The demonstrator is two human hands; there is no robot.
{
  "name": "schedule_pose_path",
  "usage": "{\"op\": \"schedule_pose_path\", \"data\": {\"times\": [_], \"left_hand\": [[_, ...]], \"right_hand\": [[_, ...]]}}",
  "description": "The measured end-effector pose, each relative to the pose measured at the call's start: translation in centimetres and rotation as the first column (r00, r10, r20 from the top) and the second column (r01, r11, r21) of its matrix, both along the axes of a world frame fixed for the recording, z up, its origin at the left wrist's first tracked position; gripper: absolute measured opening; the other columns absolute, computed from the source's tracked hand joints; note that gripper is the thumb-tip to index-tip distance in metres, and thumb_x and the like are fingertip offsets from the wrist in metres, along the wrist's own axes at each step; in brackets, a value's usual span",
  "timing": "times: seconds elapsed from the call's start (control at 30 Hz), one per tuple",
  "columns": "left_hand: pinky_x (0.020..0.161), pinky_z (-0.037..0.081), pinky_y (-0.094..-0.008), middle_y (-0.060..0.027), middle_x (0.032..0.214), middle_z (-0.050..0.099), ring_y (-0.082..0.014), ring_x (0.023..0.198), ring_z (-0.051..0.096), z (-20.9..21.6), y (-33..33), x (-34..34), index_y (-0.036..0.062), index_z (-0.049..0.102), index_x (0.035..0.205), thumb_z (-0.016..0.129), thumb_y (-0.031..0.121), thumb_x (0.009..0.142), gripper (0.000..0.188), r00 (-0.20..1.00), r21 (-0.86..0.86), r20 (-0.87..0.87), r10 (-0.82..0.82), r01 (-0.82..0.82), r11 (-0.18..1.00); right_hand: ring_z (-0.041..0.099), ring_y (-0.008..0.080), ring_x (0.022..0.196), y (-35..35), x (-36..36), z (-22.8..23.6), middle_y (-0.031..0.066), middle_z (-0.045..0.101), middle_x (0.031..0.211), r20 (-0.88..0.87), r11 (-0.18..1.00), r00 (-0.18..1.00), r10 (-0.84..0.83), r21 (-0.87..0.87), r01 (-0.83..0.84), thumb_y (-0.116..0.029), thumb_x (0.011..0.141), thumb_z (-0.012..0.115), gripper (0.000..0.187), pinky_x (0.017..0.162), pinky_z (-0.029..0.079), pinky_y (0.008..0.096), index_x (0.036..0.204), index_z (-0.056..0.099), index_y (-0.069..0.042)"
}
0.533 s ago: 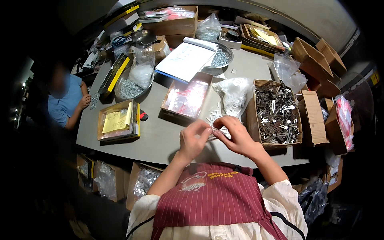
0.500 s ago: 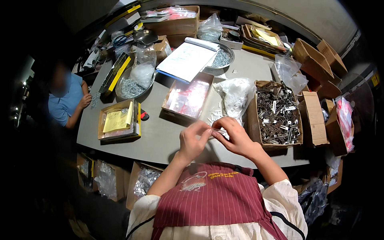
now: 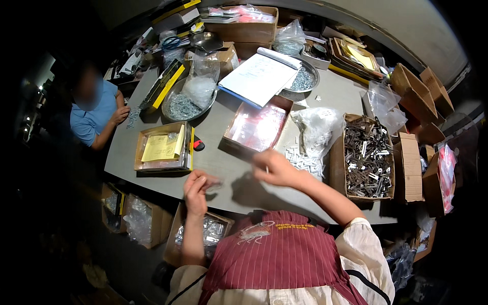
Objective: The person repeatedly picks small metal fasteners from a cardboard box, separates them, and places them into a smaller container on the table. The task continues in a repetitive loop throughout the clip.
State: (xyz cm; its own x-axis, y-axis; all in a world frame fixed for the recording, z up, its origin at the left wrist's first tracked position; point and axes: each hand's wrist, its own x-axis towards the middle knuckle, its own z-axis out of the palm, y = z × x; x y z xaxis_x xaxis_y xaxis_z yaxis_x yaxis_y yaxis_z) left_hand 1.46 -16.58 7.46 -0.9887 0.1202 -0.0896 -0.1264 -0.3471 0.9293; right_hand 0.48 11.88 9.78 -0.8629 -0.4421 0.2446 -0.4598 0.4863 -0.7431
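Note:
My left hand is at the table's near edge, above a carton of packed clear bags. Its fingers pinch a small clear plastic bag, blurred by motion. Over the table, just below the box of clear and red-edged bags, hovers my right hand. Its fingers are closed, with a small pale sliver at the tips that I cannot make out. Small white pieces lie loose to its right, spilling beside a white plastic bag. Further right, a carton holds many dark metal clips.
A box with a yellow note stands left, beside a red and black object. Metal bowls of small silvery parts and a clipboard lie farther back. A person in a blue shirt sits at the left edge.
My hands, together before around a small clear item, have parted. The left went left and nearer the table edge with the bag; the right stayed over the table. The whole view has shifted slightly.

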Motion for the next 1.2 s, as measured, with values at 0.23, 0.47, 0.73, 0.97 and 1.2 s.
{"op": "schedule_pose_path", "data": {"times": [0.23,0.47,0.73,0.97,1.2], "left_hand": [[0.044,0.047,-0.0238,-0.0061,0.068,0.067,-0.0092,0.047,0.057,-4.3,-8.6,1.7,0.0004,0.068,0.101,0.054,0.043,0.108,0.045,0.89,-0.508,0.452,-0.059,0.311,0.803],[0.059,0.054,-0.0276,-0.0099,0.08,0.072,-0.0143,0.066,0.067,-7.1,-5.2,0.9,-0.0008,0.066,0.11,0.063,0.024,0.104,0.026,0.977,-0.513,0.19,-0.099,0.185,0.838],[0.076,0.053,-0.0419,-0.0128,0.093,0.068,-0.0343,0.087,0.066,4.6,9.5,-2.1,0.0024,0.068,0.112,0.07,0.005,0.088,0.023,0.621,-0.693,-0.684,-0.383,-0.391,0.605],[0.07,0.05,-0.0422,-0.0155,0.083,0.066,-0.0354,0.077,0.064,2.6,13.5,-0.8,0.0003,0.071,0.093,0.07,0.003,0.087,0.007,0.601,-0.751,-0.533,-0.596,-0.011,0.66],[0.067,0.052,-0.04,-0.0119,0.083,0.067,-0.0305,0.077,0.067,2.1,14.6,1.2,0.0013,0.07,0.087,0.07,0.005,0.088,0.004,0.771,-0.736,-0.304,-0.559,0.183,0.652]], "right_hand": [[0.068,0.0407,0.083,1.3,-12.9,-9.5,0.0195,0.067,0.089,-0.371,0.716,0.825,-0.425,0.42,0.558,-0.032,0.089,0.073,0.035,0.076,0.055,0.048,0.092,0.058,-0.001],[0.067,0.037,0.085,2.4,-13.5,-9.5,0.0181,0.068,0.093,-0.18,0.916,0.911,-0.372,0.091,0.392,-0.004,0.081,0.072,0.019,0.076,0.053,0.0449,0.099,0.07,-0.002],[0.062,0.0348,0.1,2.7,0.2,0.2,0.015,0.065,0.099,-0.252,0.976,0.966,-0.058,0.189,0.108,-0.001,0.068,0.07,0.045,0.098,0.044,0.0459,0.113,0.067,-0.006],[0.067,0.0413,0.094,7.9,7.7,-2.7,0.022,0.07,0.095,0.029,0.872,0.875,-0.484,0.099,0.479,-0.014,0.077,0.072,0.032,0.085,0.053,0.0494,0.106,0.068,0.0],[0.065,0.0399,0.087,9.3,10.0,-10.0,0.0192,0.066,0.092,-0.107,0.659,0.795,-0.597,0.5,0.562,-0.017,0.082,0.074,0.025,0.083,0.05,0.0482,0.098,0.064,0.0]]}}
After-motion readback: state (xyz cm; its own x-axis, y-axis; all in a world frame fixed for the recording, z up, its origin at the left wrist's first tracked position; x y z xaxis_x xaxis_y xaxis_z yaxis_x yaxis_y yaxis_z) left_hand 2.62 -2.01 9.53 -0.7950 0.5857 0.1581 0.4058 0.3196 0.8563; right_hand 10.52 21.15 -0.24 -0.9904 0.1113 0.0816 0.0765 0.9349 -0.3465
